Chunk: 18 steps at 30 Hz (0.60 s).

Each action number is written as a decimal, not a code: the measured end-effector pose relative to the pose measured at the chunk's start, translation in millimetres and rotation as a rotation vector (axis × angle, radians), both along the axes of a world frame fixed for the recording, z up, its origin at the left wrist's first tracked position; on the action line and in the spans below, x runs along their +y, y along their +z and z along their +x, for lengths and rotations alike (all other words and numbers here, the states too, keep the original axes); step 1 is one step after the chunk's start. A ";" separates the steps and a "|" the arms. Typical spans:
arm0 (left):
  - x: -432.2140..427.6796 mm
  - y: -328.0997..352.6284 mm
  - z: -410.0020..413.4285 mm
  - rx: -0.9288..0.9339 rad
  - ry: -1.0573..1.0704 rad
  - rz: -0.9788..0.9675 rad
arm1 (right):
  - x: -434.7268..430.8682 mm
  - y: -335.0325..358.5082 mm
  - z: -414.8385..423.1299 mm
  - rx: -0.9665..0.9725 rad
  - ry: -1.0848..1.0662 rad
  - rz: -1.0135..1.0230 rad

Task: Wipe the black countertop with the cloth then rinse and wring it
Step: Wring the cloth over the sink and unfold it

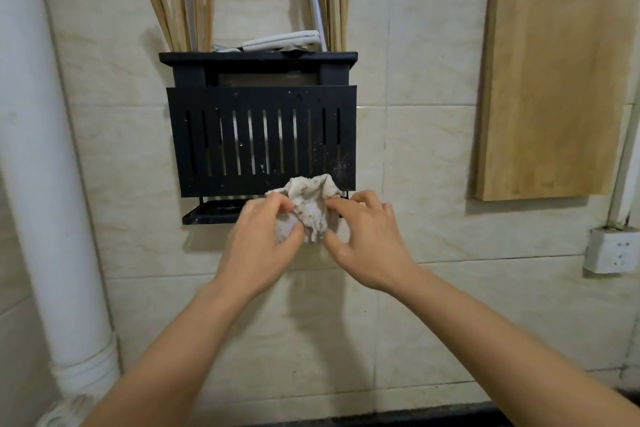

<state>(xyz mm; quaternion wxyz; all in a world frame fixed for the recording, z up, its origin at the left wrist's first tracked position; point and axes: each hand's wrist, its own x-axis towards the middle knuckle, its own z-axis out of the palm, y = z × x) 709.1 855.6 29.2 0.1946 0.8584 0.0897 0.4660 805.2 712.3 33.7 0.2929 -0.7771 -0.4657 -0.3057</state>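
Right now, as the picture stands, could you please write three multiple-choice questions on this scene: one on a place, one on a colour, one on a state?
1. Seen from the black rack, where does the wooden cutting board hang?
A) to its left
B) to its right
C) under it

2. What colour is the pipe that runs along the wall?
A) white
B) black
C) red

3. How is the cloth held?
A) by one hand alone
B) by both hands
C) by no hand; it lies flat

Answers:
1 B: the board hangs on the tiles to the right of the rack.
2 A: the pipe is plainly white.
3 B: the left hand and the right hand both pinch the crumpled cloth in front of the rack's lower tray.
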 end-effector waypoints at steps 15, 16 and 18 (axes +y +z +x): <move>13.0 23.4 8.4 0.404 0.167 -0.083 | 1.0 34.8 13.8 0.187 -0.006 -0.444; 10.6 23.7 8.1 0.414 0.173 -0.096 | -4.0 35.1 12.8 0.245 0.037 -0.349; 7.7 21.7 7.9 0.438 0.220 -0.076 | -13.3 35.7 7.6 0.230 0.072 -0.135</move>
